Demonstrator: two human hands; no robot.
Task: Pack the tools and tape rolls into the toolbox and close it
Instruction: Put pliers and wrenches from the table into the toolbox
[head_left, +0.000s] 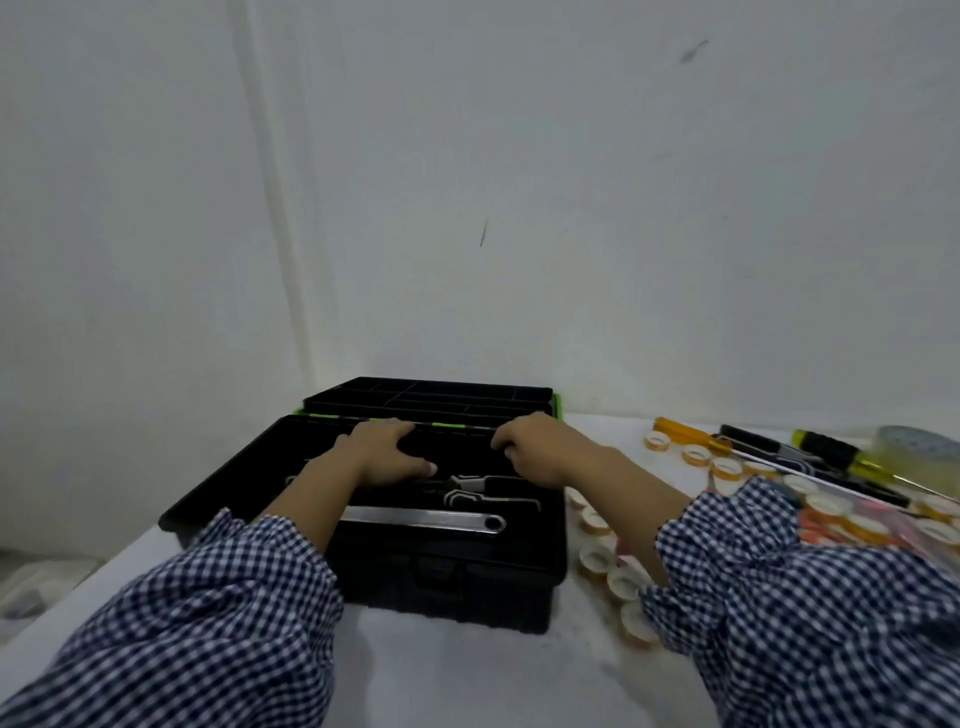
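- A plain white wall (571, 208), matt and faintly scuffed, fills the upper half of the view.
- The tabletop (467, 675) is covered in white, slightly rumpled cloth.
- Two puffy sleeves (208, 623) of blue-and-white checked fabric reach in from the near edge.
- The toolbox (457, 592), a boxy black plastic case with green trim, sits mid-tabletop against the wall, its front latch facing the person.
- Its lid (431, 395) is thrown open at the back and shows shallow rectangular compartments.
- A flat black tray (218, 493) lies across the top of the box.
- The left hand (382, 452) grips the tray's far rim: its fingers curl over the edge with the tips hidden, and the thumb lies stretched along the tray.
- The right hand (540, 449) holds the same rim, just beside the left hand, with fingers bent downward and close together.
- A long, flat wrench (415, 518) of shiny metal lies in the tray near its front.
- Pliers (467, 491) with black-and-white handles lie behind the wrench.
- Right of the box, on the tabletop, lie a large clear tape roll (919, 457) and screwdrivers (841, 454) with yellow, orange and black handles.
- Many small tape rolls (597, 561), white-cored rings with orange edges, lie scattered beside the box.
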